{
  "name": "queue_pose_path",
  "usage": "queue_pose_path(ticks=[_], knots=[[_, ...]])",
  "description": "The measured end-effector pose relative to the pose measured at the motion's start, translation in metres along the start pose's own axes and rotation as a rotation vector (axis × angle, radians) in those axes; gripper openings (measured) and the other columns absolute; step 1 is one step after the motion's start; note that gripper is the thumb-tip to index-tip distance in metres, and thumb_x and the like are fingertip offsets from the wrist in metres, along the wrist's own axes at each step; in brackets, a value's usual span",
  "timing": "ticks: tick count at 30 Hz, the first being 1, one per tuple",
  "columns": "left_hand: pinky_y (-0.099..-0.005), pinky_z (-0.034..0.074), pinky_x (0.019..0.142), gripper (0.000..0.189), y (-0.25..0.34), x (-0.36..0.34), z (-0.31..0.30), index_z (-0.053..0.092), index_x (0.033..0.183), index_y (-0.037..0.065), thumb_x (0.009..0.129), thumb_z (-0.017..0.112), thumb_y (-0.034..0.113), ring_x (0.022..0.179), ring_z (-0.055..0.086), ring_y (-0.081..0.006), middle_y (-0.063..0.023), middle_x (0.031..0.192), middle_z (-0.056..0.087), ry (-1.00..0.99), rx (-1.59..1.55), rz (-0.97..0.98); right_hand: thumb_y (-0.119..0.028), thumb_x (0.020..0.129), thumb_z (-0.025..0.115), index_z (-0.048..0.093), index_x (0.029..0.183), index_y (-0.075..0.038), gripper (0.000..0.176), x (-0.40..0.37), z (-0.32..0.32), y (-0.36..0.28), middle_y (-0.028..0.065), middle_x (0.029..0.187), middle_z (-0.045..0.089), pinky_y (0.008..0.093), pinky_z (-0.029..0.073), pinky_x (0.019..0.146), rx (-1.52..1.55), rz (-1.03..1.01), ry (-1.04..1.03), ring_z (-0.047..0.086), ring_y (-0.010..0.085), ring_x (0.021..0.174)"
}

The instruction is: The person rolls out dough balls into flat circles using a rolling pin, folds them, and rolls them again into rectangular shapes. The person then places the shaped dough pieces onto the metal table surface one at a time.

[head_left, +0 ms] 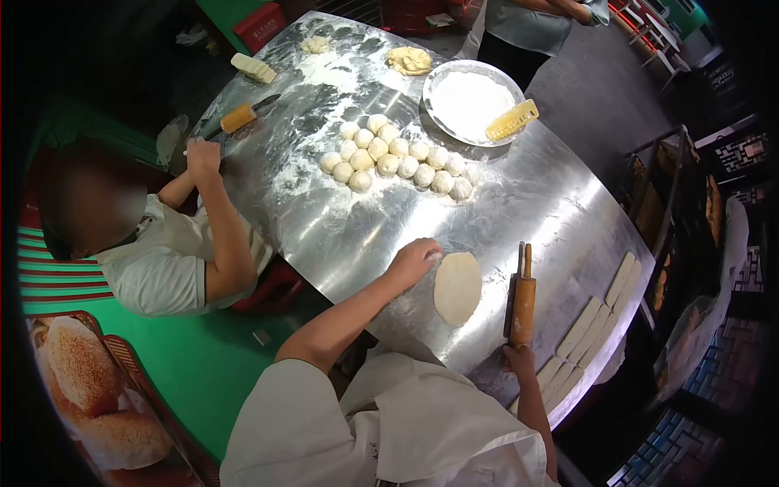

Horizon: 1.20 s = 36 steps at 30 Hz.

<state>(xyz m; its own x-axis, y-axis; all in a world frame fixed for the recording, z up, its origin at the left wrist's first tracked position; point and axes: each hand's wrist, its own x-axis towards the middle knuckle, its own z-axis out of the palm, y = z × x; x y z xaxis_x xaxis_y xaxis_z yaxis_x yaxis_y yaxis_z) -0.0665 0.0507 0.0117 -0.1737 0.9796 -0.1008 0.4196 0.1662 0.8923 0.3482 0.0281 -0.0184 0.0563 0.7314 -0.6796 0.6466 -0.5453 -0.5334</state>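
Note:
A flat oval of rolled dough [458,289] lies on the metal table [357,243] in front of me. Just beyond its upper left edge is my left hand [417,258], fingers curled together; whether anything small is between them I cannot make out. My right hand [520,358] is closed round the lower handle of a wooden rolling pin [523,312], which stands lengthwise to the right of the oval. Several dough balls [387,165] are grouped farther back. Long dough strips [579,327] lie along the table's right edge.
A large bowl of flour [469,96] holds a yellow scraper [512,120]. Dough lumps [409,60] sit at the back. A co-worker [178,243] is at the left edge near another rolling pin [238,118]. Another person [523,32] stands behind the bowl. Trays [665,203] are at the right.

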Motion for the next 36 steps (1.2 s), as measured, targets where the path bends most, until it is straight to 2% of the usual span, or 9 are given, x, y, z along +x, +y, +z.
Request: queue_pose_path(ticks=[9, 13, 16, 21, 23, 25, 28, 34, 36], knots=[[-0.0393, 0.047, 0.089, 0.024, 0.031, 0.210, -0.071, 0.067, 0.106, 0.006, 0.083, 0.063, 0.002, 0.102, 0.060, -0.0306, -0.0123, 0.103, 0.065, 0.341, 0.242, 0.335, -0.017, 0.084, 0.072, 0.061, 0.073, 0.003, 0.025, 0.006, 0.007, -0.041, 0.0099, 0.055, 0.058, 0.0332, 0.047, 0.037, 0.089, 0.235, -0.032, 0.059, 0.0204, 0.041], [-0.0412, 0.046, 0.092, 0.027, 0.019, 0.295, -0.061, 0.067, 0.111, 0.007, 0.084, 0.065, 0.010, 0.108, 0.059, -0.0292, -0.0118, 0.110, 0.064, 0.173, 0.484, 0.297, -0.014, 0.083, 0.073, 0.063, 0.077, 0.004, 0.022, 0.012, 0.009, -0.044, 0.0098, 0.056, 0.059, 0.0337, 0.048, 0.037, 0.150, 0.308, 0.016, 0.061, 0.0206, 0.043], [-0.0457, 0.040, 0.100, 0.038, 0.015, 0.331, -0.048, 0.063, 0.123, 0.010, 0.087, 0.064, 0.022, 0.117, 0.055, -0.0263, -0.0116, 0.121, 0.059, -0.050, 0.707, 0.035, -0.012, 0.081, 0.076, 0.063, 0.079, 0.005, 0.022, 0.018, 0.008, -0.043, 0.0099, 0.058, 0.059, 0.0342, 0.048, 0.039, 0.162, 0.339, 0.003, 0.061, 0.0206, 0.044], [-0.0436, 0.043, 0.097, 0.030, 0.003, 0.357, -0.034, 0.065, 0.114, 0.009, 0.090, 0.063, 0.027, 0.110, 0.061, -0.0278, -0.0133, 0.115, 0.064, -0.239, 0.862, -0.034, -0.012, 0.080, 0.077, 0.062, 0.078, 0.005, 0.023, 0.016, 0.008, -0.049, 0.0092, 0.057, 0.059, 0.0338, 0.049, 0.040, 0.102, 0.396, 0.035, 0.062, 0.0201, 0.046], [-0.0436, 0.045, 0.093, 0.027, -0.003, 0.359, -0.032, 0.067, 0.109, 0.008, 0.091, 0.062, 0.028, 0.105, 0.064, -0.0282, -0.0140, 0.110, 0.067, -0.305, 0.900, -0.020, -0.013, 0.080, 0.077, 0.062, 0.078, 0.005, 0.023, 0.017, 0.007, -0.055, 0.0090, 0.057, 0.059, 0.0336, 0.049, 0.040, 0.055, 0.425, 0.027, 0.062, 0.0198, 0.046], [-0.0450, 0.046, 0.084, 0.026, 0.004, 0.339, -0.037, 0.067, 0.094, 0.006, 0.095, 0.058, 0.030, 0.090, 0.066, -0.0313, -0.0145, 0.091, 0.070, -0.028, 0.848, 0.233, -0.013, 0.080, 0.076, 0.061, 0.074, 0.004, 0.024, 0.012, 0.008, -0.055, 0.0090, 0.057, 0.059, 0.0332, 0.049, 0.041, 0.130, 0.371, 0.046, 0.063, 0.0195, 0.047], [-0.0468, 0.046, 0.072, 0.032, 0.033, 0.288, -0.051, 0.063, 0.082, 0.004, 0.097, 0.054, 0.031, 0.073, 0.062, -0.0385, -0.0181, 0.075, 0.066, 0.143, 0.733, 0.289, -0.014, 0.081, 0.076, 0.061, 0.071, 0.004, 0.026, 0.014, 0.008, -0.048, 0.0093, 0.058, 0.060, 0.0330, 0.049, 0.040, 0.162, 0.348, 0.051, 0.063, 0.0199, 0.047], [-0.0501, 0.048, 0.074, 0.023, -0.013, 0.135, -0.073, 0.063, 0.093, 0.004, 0.094, 0.058, 0.026, 0.081, 0.062, -0.0424, -0.0197, 0.085, 0.066, -0.302, 0.490, 0.085, -0.016, 0.080, 0.076, 0.061, 0.069, 0.004, 0.027, 0.015, 0.006, -0.055, 0.0096, 0.055, 0.060, 0.0326, 0.049, 0.042, 0.071, 0.380, 0.023, 0.062, 0.0200, 0.045], [-0.0481, 0.048, 0.078, 0.020, -0.039, 0.099, -0.077, 0.063, 0.096, 0.004, 0.091, 0.061, 0.022, 0.087, 0.063, -0.0411, -0.0199, 0.092, 0.066, -0.280, 0.416, 0.096, -0.016, 0.081, 0.076, 0.061, 0.068, 0.004, 0.028, 0.018, 0.007, -0.049, 0.0100, 0.055, 0.060, 0.0325, 0.049, 0.041, 0.096, 0.357, 0.017, 0.061, 0.0200, 0.044]])
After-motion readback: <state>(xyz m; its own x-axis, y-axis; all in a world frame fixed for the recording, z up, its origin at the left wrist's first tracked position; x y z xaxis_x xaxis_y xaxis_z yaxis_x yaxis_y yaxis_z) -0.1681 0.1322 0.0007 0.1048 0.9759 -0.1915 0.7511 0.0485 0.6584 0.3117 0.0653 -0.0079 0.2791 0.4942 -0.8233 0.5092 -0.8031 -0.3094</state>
